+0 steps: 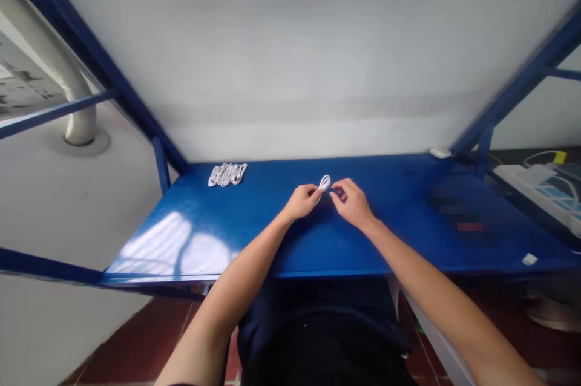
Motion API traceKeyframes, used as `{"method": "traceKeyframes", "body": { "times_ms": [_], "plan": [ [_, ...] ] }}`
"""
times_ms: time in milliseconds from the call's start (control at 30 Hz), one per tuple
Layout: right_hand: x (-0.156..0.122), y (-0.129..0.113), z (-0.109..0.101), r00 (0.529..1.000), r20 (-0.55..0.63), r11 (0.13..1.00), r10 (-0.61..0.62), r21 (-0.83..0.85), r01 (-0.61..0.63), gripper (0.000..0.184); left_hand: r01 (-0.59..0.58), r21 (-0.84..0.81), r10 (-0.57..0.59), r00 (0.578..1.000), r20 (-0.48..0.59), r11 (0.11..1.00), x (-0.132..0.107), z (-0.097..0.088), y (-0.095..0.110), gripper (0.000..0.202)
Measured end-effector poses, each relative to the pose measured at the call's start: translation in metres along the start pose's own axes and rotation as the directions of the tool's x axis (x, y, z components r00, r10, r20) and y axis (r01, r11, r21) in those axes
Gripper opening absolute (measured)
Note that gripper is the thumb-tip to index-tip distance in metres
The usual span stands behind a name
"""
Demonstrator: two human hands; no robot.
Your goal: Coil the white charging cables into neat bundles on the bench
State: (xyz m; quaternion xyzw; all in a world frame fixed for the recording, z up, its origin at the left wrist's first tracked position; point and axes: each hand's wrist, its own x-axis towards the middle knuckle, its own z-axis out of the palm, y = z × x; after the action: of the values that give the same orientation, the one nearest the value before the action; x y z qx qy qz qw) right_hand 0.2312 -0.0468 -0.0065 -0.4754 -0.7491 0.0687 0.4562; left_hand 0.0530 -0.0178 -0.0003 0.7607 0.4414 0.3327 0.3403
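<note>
A small coil of white cable (pixel 324 183) is pinched in my left hand (pixel 302 200), its loops sticking up past the thumb and fingertips. Just right of the coil is my right hand (pixel 351 199), fingers curved and thumb apart, with nothing visible between them. A narrow gap seems to separate those fingertips from the cable. Farther left, toward the back of the blue table (pixel 272 177), several more coiled white cables (pixel 227 174) lie side by side in a row.
A white rounded object (pixel 440 153) sits at the table's back right corner. Near the front right lies a small white piece (pixel 529 259). A white power strip (pixel 538 183) with cords is beyond the right side. Blue frame posts (pixel 131 114) rise at both sides.
</note>
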Motion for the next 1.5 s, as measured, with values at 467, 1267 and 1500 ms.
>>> {"method": "traceKeyframes", "body": {
  "times_ms": [467,1267,1500],
  "plan": [
    [0.0,-0.003,0.003,0.997,0.071,0.998,-0.044,0.039,0.041,0.013,-0.052,0.042,0.052,0.999,0.0,0.998,-0.004,0.003,0.005,0.038],
    [0.02,0.035,0.004,0.953,0.278,0.978,0.119,0.136,-0.161,0.022,-0.073,0.158,0.067,0.997,0.043,0.985,0.002,-0.021,-0.015,0.028],
    [0.035,0.047,0.015,0.961,0.267,0.997,0.069,-0.056,-0.056,0.02,-0.071,0.285,0.085,0.996,-0.038,0.956,0.007,-0.023,-0.027,0.022]
  ]
}}
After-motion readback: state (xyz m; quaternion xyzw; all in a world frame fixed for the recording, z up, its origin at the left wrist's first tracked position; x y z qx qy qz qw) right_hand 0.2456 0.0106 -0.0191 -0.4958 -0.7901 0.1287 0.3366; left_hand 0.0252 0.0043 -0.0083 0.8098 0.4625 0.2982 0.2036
